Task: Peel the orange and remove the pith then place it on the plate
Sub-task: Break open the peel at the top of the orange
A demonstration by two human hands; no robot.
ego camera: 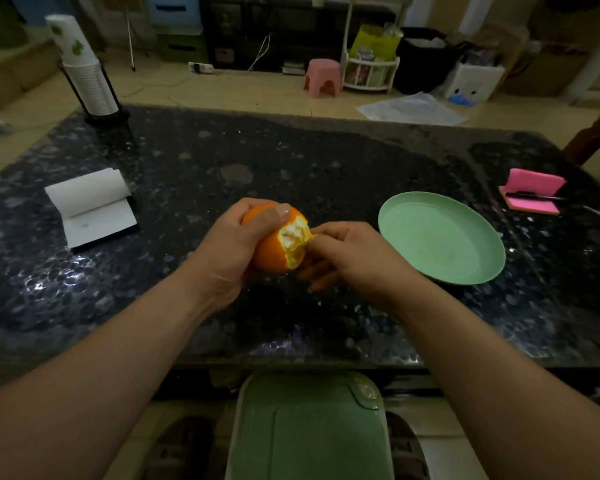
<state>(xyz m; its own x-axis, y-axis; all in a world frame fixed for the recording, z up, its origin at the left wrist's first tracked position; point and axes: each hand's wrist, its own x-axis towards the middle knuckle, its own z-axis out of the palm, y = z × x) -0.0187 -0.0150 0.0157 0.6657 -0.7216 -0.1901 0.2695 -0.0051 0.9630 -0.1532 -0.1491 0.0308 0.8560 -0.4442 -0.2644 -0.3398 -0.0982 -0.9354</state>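
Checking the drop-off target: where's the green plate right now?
Head view: the green plate sits on the dark table right of centre, just right of the right hand working at the orange; a pink notepad lies farther right.

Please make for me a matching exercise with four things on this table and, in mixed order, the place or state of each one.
1 orange
2 green plate
3 pink notepad
4 stack of cups

a far left corner of the table
b partly peeled, gripped by the left hand
c empty, right of the orange
d near the right edge, a pen lies on it

Pairs: 1-b, 2-c, 3-d, 4-a
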